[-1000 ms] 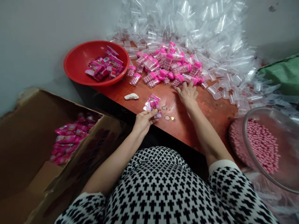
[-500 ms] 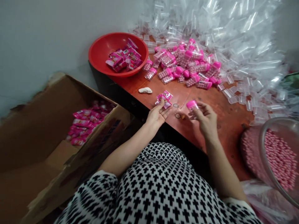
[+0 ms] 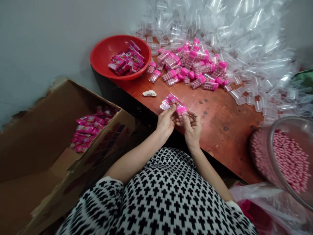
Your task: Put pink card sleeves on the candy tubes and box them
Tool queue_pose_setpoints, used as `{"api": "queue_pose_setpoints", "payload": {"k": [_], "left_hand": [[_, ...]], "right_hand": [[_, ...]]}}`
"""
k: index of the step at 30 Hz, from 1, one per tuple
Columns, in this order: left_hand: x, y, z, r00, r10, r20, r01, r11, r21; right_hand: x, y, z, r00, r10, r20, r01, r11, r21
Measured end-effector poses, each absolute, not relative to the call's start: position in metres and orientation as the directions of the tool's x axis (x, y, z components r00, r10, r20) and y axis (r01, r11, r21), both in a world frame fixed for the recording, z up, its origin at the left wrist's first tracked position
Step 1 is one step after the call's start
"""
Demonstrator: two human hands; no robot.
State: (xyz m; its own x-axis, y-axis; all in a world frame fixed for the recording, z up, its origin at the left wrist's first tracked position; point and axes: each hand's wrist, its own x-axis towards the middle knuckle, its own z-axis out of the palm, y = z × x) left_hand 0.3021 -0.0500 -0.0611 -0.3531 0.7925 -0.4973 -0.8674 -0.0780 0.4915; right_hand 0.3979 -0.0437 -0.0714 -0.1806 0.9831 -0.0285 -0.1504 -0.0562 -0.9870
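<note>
Between the thumb and fingers of my left hand [image 3: 166, 122] is a pink printed wrapper [image 3: 168, 101], its shiny end sticking out over the table. My right hand [image 3: 193, 129] grips a small clear candy container [image 3: 181, 110] with a pink cap and pink beads inside. The capped end meets the wrapper where both hands come together, at the table's near edge; my fingers partly hide how far it sits in the wrapper. Similar filled containers [image 3: 188, 65] lie heaped farther back on the table.
A red bowl [image 3: 96, 65] holds pink packets at the table's left corner. Clear empty tubes [image 3: 244, 62] pile up behind and right. A tub [image 3: 271, 143] of pink beads stands at right. An open cardboard box [image 3: 56, 114] with pink packets is left. A white scrap [image 3: 149, 93] lies nearby.
My right hand has brought the capped container leftward to the wrapper in my left hand. The left hand has closed more around the wrapper. The view has shifted slightly.
</note>
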Motion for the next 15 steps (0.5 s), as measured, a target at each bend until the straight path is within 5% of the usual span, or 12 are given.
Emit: {"api": "queue_pose_setpoints", "payload": {"k": [7,15], "left_hand": [[0.295,-0.052,-0.060,-0.383,0.862,-0.330,-0.763,-0.094,0.640],[0.293,-0.048,-0.062,-0.319,0.870,-0.375,-0.720,0.035,0.693]], "right_hand": [[0.396,-0.044,-0.075,-0.233,0.972,0.009,-0.128,-0.021,-0.992],[0.392,-0.042,-0.084,-0.193,0.981,0.033,-0.221,-0.010,-0.975]]}}
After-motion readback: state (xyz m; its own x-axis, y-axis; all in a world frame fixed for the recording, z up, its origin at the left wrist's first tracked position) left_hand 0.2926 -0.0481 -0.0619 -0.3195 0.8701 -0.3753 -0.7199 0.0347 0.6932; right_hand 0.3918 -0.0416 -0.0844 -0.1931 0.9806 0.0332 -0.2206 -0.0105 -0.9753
